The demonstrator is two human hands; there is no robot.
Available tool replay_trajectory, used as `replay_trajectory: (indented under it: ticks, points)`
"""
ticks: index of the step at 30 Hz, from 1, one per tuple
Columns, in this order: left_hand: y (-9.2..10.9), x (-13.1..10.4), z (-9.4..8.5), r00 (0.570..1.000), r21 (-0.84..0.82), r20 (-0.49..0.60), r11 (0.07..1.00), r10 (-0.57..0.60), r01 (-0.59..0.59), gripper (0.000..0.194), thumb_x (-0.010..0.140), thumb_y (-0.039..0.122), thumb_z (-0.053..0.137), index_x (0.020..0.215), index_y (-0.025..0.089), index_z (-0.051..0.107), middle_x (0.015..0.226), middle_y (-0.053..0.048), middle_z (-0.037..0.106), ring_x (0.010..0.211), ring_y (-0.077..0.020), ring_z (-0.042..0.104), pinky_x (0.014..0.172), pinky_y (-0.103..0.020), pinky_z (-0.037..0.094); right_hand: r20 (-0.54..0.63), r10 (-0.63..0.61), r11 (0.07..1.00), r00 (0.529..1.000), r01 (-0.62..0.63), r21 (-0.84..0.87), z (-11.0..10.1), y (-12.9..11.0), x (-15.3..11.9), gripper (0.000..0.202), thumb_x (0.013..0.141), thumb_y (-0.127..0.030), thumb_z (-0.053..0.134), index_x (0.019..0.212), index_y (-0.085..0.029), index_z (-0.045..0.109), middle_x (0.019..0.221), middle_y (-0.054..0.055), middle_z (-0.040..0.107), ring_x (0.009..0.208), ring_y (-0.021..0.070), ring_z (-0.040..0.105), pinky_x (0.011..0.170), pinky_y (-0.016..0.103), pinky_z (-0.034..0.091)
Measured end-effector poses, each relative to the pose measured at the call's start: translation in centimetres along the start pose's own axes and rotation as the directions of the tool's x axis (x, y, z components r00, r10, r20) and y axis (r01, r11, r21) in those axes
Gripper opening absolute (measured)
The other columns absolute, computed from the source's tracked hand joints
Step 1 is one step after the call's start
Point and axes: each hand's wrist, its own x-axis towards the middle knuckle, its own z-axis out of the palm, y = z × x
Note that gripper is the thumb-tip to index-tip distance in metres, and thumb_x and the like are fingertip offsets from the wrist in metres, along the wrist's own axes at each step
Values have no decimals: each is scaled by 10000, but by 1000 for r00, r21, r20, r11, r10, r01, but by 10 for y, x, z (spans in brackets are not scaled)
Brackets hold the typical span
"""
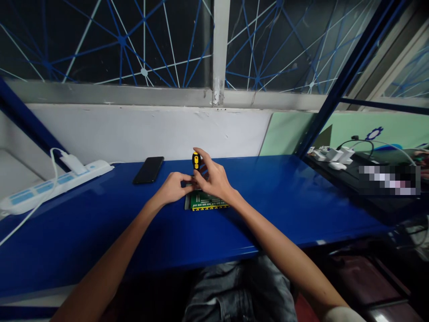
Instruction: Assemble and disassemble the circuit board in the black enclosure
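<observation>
A screwdriver (196, 162) with a black and yellow handle stands upright over a green circuit board (209, 200). My right hand (214, 179) grips it, the index finger reaching over the top of the handle and the thumb lower down. My left hand (172, 187) is closed in a pinch close to the lower end of the screwdriver, at the board's far left part. What lies between those fingertips is too small to make out. Both hands cover the far side of the board, and the screwdriver's tip is hidden. Yellow-and-black marking runs along the board's near edge.
The board lies on a blue table (284, 201). A black phone (149, 170) rests behind my left hand. To the left is a white power strip (56, 185) with a plugged-in charger and cable. White chargers (340, 155) and cables sit on a dark surface at right.
</observation>
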Motion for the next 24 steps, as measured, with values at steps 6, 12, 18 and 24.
replay_trajectory:
  ticks: [6,12,18,24]
  points:
    - [-4,1,1,998,-16,-53,1000,-15,14,206,770,293,667,901,183,782,929,-54,766,881,-247,690,819,-332,490,-8,21,1000,1000,-21,-12,0,0,0,639,861,-334,450,1465,-224,274,999,46,660,725,166,637,695,331,510]
    - [-2,1,0,999,-16,-43,1000,-24,23,205,763,255,644,894,184,785,912,-54,768,885,-259,695,825,-347,494,8,3,1000,1000,-3,-18,-2,-1,0,640,874,-330,431,1475,-225,236,1062,52,651,726,155,638,671,320,515]
    - [0,0,0,1000,2,-17,1000,10,-10,232,780,271,630,935,179,776,913,-58,766,884,-253,694,831,-351,494,22,-2,1000,1000,2,-11,-2,-1,-1,634,866,-317,417,1471,-223,252,1095,57,646,770,168,647,670,321,524]
    - [-3,0,2,996,5,-74,999,39,-39,199,783,314,662,881,190,782,898,-51,762,848,-234,688,813,-332,496,-12,24,1000,1000,-24,-20,-1,0,0,624,850,-327,462,1447,-215,315,933,35,667,715,170,635,673,335,512]
